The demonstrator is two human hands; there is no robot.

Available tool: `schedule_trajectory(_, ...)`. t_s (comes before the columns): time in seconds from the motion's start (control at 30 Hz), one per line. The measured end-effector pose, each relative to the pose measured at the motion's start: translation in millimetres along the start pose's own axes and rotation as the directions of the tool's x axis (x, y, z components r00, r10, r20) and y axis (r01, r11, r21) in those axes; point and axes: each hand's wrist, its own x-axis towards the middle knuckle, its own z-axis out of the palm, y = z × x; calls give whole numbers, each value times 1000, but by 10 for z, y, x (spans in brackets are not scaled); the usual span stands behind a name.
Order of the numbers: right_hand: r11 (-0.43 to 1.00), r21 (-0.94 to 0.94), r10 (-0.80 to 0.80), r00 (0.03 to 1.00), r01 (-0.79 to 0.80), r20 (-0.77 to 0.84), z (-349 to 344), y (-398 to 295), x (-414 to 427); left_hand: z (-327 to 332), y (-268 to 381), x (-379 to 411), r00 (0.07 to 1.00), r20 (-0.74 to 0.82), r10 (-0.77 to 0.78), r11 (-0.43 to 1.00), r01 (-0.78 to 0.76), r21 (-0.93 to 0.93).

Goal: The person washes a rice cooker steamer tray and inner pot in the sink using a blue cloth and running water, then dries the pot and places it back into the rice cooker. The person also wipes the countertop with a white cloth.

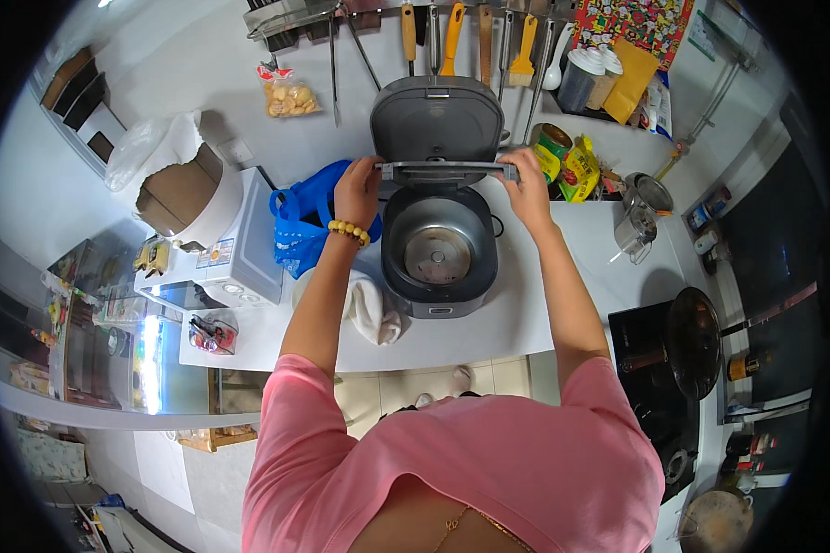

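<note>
A rice cooker (439, 290) stands on the white countertop with its lid (437, 124) raised. Its inner pot is out, so the stained heating plate (437, 256) shows at the bottom of the cavity. In front of the raised lid, above the cavity's rear edge, is a flat grey panel (446, 170), possibly the cooker's inner lid, seen nearly edge-on. My left hand (357, 192) grips its left end, a beaded bracelet on the wrist. The right end is between the fingers of my right hand (528, 190). Whether the panel touches the lid is unclear.
A blue bag (297, 231) and white cloth (370, 311) lie left of the cooker, beside a white appliance (242, 256). Seasoning packets (579, 171) and metal cups (638, 225) stand right. Utensils (451, 41) hang behind; a wok (694, 343) rests on the stove.
</note>
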Motion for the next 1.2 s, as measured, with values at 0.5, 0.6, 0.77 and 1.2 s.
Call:
schedule_trajectory(0.5, 982, -187, 28, 997, -14, 71, 375, 523, 389, 514, -893, 330, 996, -60, -64, 992, 70, 107)
schedule_trajectory(0.6, 961, -262, 69, 995, -87, -75, 470, 528, 421, 550, -833, 482, 987, -82, -137, 988, 142, 59)
schedule_trajectory(0.77, 869, -458, 49, 953, -187, -298, 555, 506, 466, 605, -633, 611, 962, -151, -229, 917, 265, 298)
schedule_trajectory(1.2, 926, 194, 344, 936, -324, -77, 746, 1213, 761, 934, -1251, 719, 937, 84, -338, 744, 321, -586)
